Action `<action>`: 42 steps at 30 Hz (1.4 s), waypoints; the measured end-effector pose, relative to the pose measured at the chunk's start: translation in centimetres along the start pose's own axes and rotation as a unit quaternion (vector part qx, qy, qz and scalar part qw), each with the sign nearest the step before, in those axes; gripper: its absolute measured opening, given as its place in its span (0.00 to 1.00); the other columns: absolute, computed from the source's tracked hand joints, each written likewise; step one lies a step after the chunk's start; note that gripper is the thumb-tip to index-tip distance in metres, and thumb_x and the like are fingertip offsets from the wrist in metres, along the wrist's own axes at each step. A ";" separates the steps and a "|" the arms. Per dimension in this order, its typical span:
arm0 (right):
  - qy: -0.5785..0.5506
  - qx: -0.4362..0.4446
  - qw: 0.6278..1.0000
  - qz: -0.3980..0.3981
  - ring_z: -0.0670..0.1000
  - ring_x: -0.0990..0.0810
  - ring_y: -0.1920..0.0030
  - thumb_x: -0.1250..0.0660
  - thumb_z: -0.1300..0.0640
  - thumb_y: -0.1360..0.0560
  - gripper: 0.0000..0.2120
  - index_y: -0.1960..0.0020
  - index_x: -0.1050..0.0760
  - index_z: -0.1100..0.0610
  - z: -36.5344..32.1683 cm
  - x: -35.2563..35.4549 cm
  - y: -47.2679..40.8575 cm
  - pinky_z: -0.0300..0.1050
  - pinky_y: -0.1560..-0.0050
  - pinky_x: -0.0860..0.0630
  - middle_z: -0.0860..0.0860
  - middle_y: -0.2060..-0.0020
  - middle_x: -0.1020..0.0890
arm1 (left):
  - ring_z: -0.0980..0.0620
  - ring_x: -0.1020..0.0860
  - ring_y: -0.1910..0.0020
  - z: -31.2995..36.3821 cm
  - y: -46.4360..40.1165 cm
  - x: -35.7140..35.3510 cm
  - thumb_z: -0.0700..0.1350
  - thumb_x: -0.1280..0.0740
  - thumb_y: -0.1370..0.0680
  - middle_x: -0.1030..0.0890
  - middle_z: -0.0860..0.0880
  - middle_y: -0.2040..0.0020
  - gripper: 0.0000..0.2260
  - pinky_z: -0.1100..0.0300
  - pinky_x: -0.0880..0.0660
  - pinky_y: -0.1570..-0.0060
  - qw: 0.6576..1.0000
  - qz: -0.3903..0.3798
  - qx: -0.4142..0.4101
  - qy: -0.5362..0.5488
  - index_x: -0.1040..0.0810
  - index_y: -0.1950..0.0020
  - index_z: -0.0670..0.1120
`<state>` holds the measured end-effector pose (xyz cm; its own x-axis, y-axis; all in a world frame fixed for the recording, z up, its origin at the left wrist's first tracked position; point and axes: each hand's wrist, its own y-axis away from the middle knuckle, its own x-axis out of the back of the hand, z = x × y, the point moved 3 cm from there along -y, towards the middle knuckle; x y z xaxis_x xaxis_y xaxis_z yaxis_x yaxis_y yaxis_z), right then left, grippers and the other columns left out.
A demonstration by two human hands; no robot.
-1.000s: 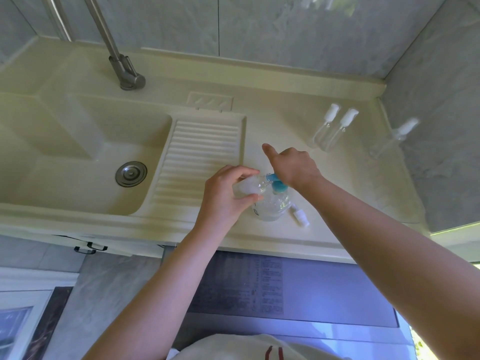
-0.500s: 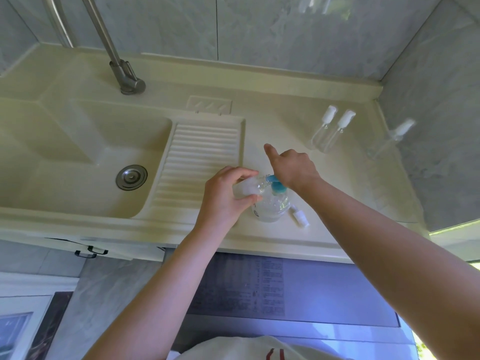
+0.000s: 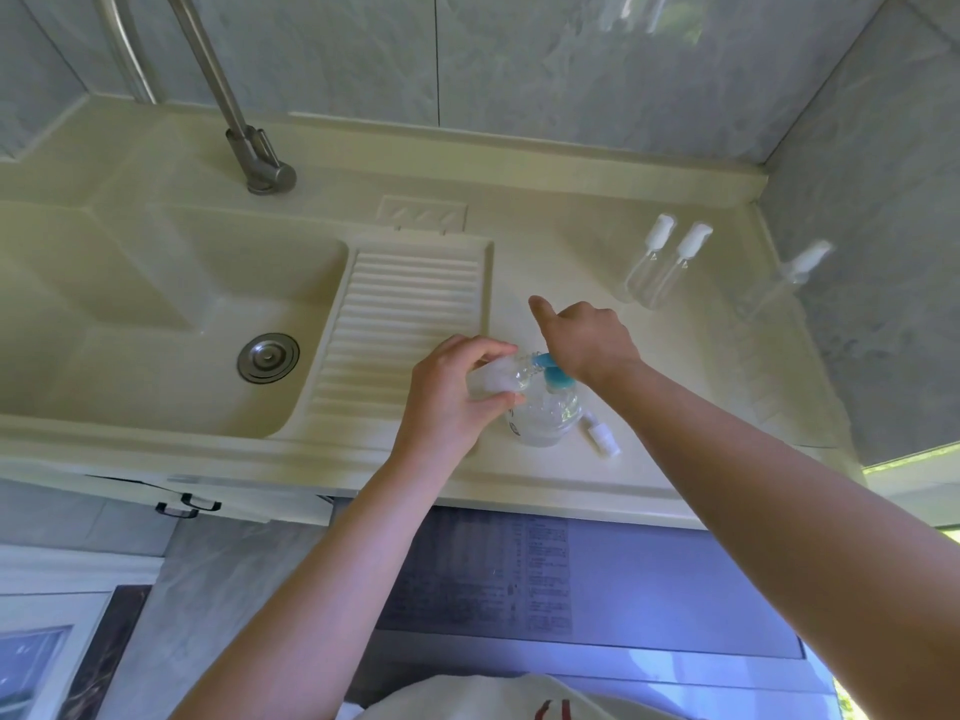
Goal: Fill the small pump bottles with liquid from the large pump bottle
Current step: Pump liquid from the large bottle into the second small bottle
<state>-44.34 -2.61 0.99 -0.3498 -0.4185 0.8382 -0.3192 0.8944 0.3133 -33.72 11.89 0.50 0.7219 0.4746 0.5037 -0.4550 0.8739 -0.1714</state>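
The large pump bottle point(image 3: 550, 420), clear with a blue pump point(image 3: 560, 379), stands on the cream counter point(image 3: 545, 262) near its front edge. My right hand point(image 3: 587, 340) sits on top of the pump head with fingers curled and the thumb sticking out to the left. My left hand point(image 3: 452, 402) grips a small clear bottle point(image 3: 493, 379), tilted on its side with its mouth at the blue nozzle. A small white pump top point(image 3: 602, 440) lies on the counter just right of the large bottle.
Two small capped bottles point(image 3: 649, 262) point(image 3: 681, 267) stand at the back right, and a third bottle point(image 3: 795, 275) stands by the right wall. The ribbed washboard point(image 3: 405, 314), sink basin point(image 3: 156, 314) and metal tap point(image 3: 244, 142) lie to the left.
Both hands keep the same pose on the bottles. Only the view has shifted slightly.
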 end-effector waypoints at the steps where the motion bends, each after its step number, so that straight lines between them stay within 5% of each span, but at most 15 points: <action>1: 0.001 -0.001 1.000 -0.005 0.60 0.23 0.56 0.49 0.34 0.22 0.28 0.66 0.31 0.56 0.0 0.1 -0.1 0.51 0.50 0.25 0.56 0.61 0.23 | 0.62 0.22 0.50 0.0 0.0 0.1 0.40 0.20 0.35 0.19 0.56 0.50 0.20 0.77 0.34 0.48 1.000 0.002 -0.001 0.001 0.17 0.46 0.50; 11: 0.055 0.011 0.998 0.039 0.61 0.25 0.56 0.51 0.42 0.19 0.25 0.63 0.30 0.57 -0.4 0.0 0.0 0.47 0.56 0.31 0.55 0.63 0.26 | 0.62 0.22 0.50 -0.1 0.0 0.0 0.40 0.20 0.35 0.19 0.56 0.50 0.20 0.77 0.34 0.47 1.000 0.001 0.001 0.001 0.17 0.45 0.49; 20: 0.034 0.003 0.999 0.008 0.61 0.23 0.53 0.52 0.33 0.21 0.30 0.59 0.28 0.57 -0.3 0.2 0.1 0.51 0.49 0.26 0.56 0.58 0.23 | 0.63 0.23 0.49 0.1 0.0 0.1 0.40 0.20 0.35 0.19 0.55 0.50 0.20 0.76 0.33 0.47 1.000 0.003 -0.005 0.000 0.17 0.46 0.50; 26: 0.049 0.010 0.998 0.033 0.61 0.25 0.57 0.51 0.42 0.20 0.24 0.67 0.33 0.56 -0.6 0.1 0.1 0.47 0.57 0.30 0.56 0.61 0.25 | 0.62 0.22 0.49 0.0 0.1 0.0 0.41 0.20 0.35 0.19 0.56 0.50 0.20 0.76 0.33 0.46 1.000 0.001 0.003 0.003 0.17 0.45 0.50; 36: 0.029 0.000 1.000 0.001 0.60 0.23 0.54 0.52 0.32 0.22 0.30 0.62 0.30 0.56 -0.4 0.4 0.2 0.50 0.51 0.27 0.56 0.58 0.23 | 0.62 0.22 0.49 0.1 0.2 0.2 0.40 0.20 0.35 0.19 0.56 0.49 0.19 0.76 0.33 0.46 1.000 0.000 -0.002 0.000 0.17 0.45 0.50; 42: 0.051 0.001 0.998 0.029 0.61 0.25 0.57 0.50 0.44 0.20 0.22 0.65 0.31 0.57 -0.5 0.2 0.0 0.47 0.56 0.30 0.57 0.59 0.24 | 0.62 0.22 0.50 0.0 0.1 0.1 0.40 0.20 0.35 0.19 0.57 0.50 0.20 0.76 0.33 0.47 1.000 0.002 0.005 0.002 0.17 0.45 0.50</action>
<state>-44.00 -2.57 1.34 -0.2768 -0.3481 0.8957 -0.3027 0.9162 0.2625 -33.74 12.05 0.52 0.7223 0.4788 0.4991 -0.4636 0.8707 -0.1643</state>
